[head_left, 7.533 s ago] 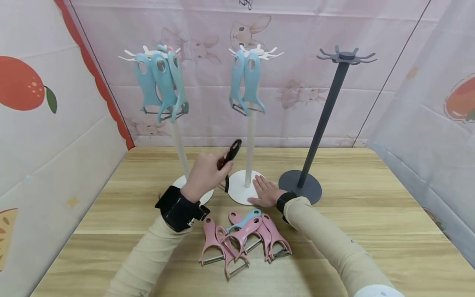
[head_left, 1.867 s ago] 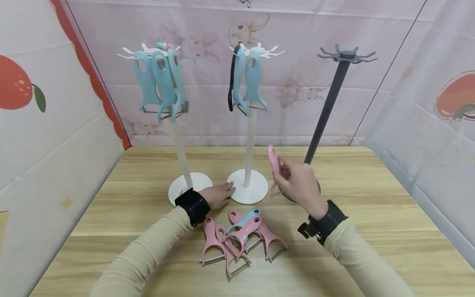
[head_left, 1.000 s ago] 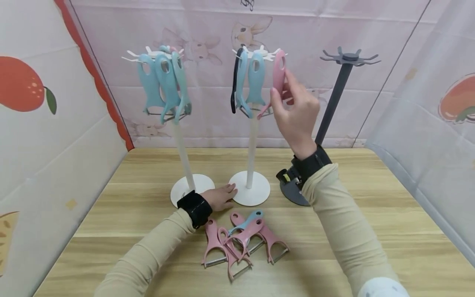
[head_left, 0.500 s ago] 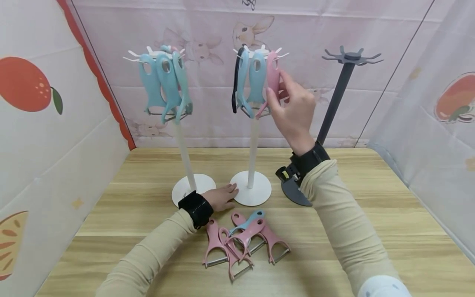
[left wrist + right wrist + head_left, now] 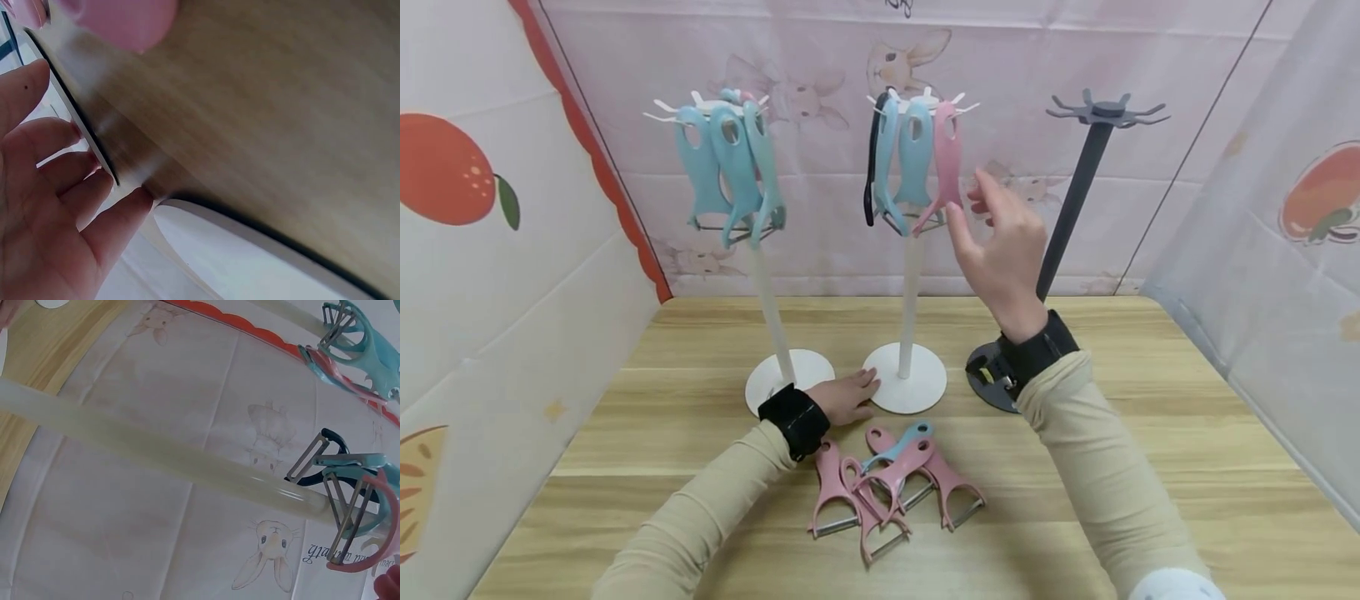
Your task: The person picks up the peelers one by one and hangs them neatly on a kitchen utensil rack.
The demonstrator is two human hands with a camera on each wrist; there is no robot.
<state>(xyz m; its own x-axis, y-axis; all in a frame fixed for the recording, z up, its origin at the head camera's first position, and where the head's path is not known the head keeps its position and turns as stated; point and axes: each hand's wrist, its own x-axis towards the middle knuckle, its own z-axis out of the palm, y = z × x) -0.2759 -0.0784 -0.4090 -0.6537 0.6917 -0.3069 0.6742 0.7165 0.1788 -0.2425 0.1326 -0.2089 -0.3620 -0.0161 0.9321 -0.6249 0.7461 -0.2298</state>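
Head view: right hand [image 5: 1003, 250] raised in the upper centre of the frame, fingers loosely spread and slightly bent, holding nothing; thumb tip just beside the lower end of the pink peeler [image 5: 945, 158], contact cannot be told. Pink peeler hangs from a hook of the middle white stand [image 5: 910, 292], rightmost of four there, next to two blue peelers [image 5: 901, 162] and a black peeler [image 5: 871, 167] at the far left of that cluster.

Left hand [image 5: 847, 398] lies flat on the table [image 5: 1150, 433] at lower centre, fingers straight and close together, tips touching the round base of the middle white stand; the left wrist view shows the fingertips [image 5: 125, 215] against the base edge.

Left white stand [image 5: 760, 250], upper left, carries several blue peelers. Grey stand [image 5: 1078, 192], upper right, bare hooks. A heap of pink peelers [image 5: 887, 492] with one blue handle lies at bottom centre, just below the left hand.
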